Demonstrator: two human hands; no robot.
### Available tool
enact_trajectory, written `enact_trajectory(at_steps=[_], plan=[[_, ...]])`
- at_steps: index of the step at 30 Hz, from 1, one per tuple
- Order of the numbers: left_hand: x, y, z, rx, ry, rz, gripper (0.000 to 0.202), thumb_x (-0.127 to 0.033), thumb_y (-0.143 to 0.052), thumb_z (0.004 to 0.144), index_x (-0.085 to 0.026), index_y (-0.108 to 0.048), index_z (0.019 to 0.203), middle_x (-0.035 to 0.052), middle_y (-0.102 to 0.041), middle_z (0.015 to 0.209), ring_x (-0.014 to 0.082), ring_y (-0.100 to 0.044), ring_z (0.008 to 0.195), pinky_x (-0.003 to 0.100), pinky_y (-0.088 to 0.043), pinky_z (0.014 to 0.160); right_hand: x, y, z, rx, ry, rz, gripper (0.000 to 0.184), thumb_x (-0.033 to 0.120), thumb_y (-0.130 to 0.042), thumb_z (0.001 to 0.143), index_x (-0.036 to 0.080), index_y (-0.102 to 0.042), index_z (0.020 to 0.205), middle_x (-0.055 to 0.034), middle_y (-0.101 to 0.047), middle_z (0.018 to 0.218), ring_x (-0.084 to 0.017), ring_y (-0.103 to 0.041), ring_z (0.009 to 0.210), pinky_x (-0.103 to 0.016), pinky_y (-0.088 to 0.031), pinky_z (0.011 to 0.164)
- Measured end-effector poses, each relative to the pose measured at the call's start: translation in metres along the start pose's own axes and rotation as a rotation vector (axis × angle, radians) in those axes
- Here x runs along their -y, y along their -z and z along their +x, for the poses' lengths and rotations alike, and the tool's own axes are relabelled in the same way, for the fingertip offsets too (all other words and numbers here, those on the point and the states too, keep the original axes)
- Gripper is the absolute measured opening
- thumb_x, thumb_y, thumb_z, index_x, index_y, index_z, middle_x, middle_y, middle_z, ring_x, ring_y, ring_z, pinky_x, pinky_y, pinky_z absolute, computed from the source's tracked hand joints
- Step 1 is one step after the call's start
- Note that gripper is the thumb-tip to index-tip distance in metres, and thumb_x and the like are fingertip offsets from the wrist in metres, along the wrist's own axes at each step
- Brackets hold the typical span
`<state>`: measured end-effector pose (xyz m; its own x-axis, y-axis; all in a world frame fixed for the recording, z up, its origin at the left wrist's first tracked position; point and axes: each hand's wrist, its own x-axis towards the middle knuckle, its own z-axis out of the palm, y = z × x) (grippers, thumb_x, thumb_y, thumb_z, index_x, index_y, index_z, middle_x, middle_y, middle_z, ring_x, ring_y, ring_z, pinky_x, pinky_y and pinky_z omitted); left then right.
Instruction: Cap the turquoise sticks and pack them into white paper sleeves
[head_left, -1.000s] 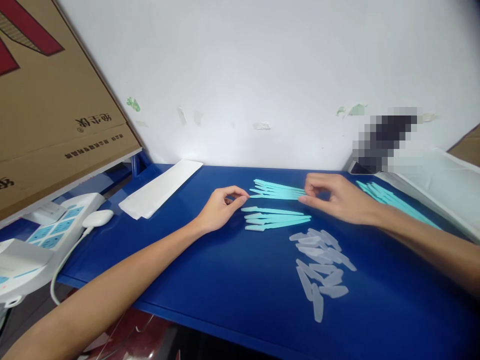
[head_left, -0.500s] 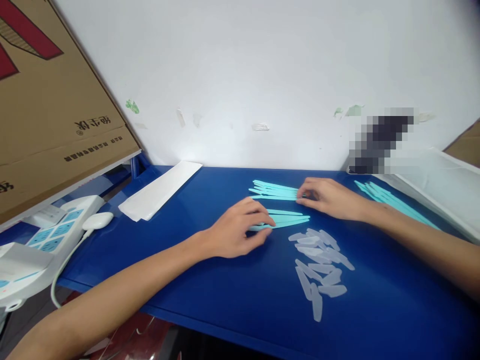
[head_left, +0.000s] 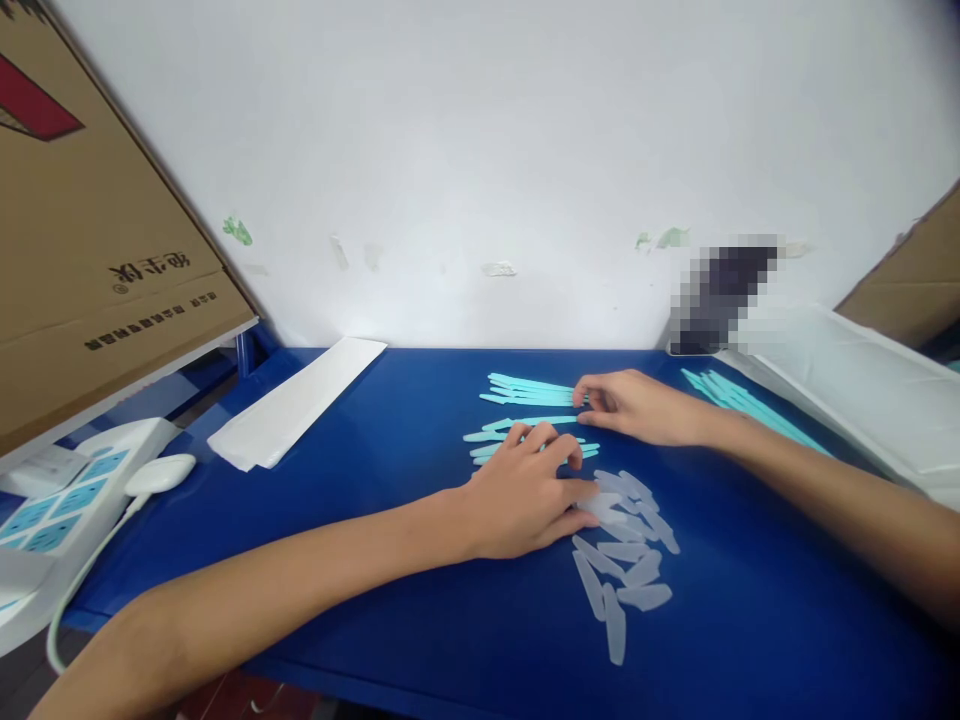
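Note:
My left hand (head_left: 529, 495) is over the near edge of a loose pile of frosted, translucent blade-shaped caps (head_left: 630, 550). Its thumb and index finger close around one cap (head_left: 611, 506) at the pile's left side. Slim turquoise sticks (head_left: 484, 437), resembling eyebrow razors, lie partly hidden under that hand. My right hand (head_left: 637, 408) is bent at the right ends of the turquoise sticks. Its thumb is at the end of a single stick (head_left: 529, 423), lying slightly apart from the upper bundle (head_left: 529, 388), which its index finger touches.
More turquoise sticks (head_left: 754, 408) lie at the right beside a translucent plastic tray (head_left: 847, 400). White paper sleeves (head_left: 296, 405) rest at the left on the blue table (head_left: 420, 620). A power strip (head_left: 67, 500) with a plugged-in charger and a cardboard box (head_left: 112, 220) stand further left.
My left hand has moved right from the lower sticks to the translucent caps. Beside my right hand, one stick has shifted towards me, away from the upper bundle. The view has shifted slightly.

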<state>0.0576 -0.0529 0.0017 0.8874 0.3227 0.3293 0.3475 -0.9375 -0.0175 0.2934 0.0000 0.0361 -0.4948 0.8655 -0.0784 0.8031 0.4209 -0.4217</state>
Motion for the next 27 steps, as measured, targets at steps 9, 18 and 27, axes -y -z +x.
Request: enact_trajectory(at_steps=[9,18,27], plan=[[0.007,0.001,-0.004,-0.084,0.098,-0.218,0.021,-0.039,-0.064,0.098,-0.023,-0.077,0.101,0.0068,-0.068,0.108,0.0248,-0.050,0.099,0.039,-0.035,0.081,-0.008,-0.005,0.003,-0.017,-0.009,0.036,0.037,0.050,-0.053,0.093,0.018,-0.064,0.108,-0.0019,-0.063,0.073,-0.017,-0.055,0.063,-0.032,-0.040,0.063],[0.016,0.013,-0.012,-0.114,0.122,-0.321,0.019,-0.038,-0.064,0.098,-0.022,-0.075,0.103,0.0028,-0.077,0.090,0.0221,-0.057,0.094,0.037,-0.037,0.083,-0.008,-0.007,0.003,-0.038,0.001,0.043,0.041,0.049,-0.050,0.094,0.017,-0.063,0.117,-0.0039,-0.066,0.078,-0.018,-0.057,0.065,-0.033,-0.041,0.065],[0.095,0.011,-0.045,-0.311,0.371,-0.080,0.026,-0.041,-0.057,0.099,-0.023,-0.076,0.102,0.0044,-0.078,0.087,0.0197,-0.061,0.075,0.035,-0.043,0.077,-0.009,-0.006,0.000,-0.034,-0.003,0.013,0.042,0.049,-0.050,0.095,0.017,-0.064,0.118,-0.0052,-0.067,0.082,-0.019,-0.059,0.067,-0.033,-0.042,0.065]])
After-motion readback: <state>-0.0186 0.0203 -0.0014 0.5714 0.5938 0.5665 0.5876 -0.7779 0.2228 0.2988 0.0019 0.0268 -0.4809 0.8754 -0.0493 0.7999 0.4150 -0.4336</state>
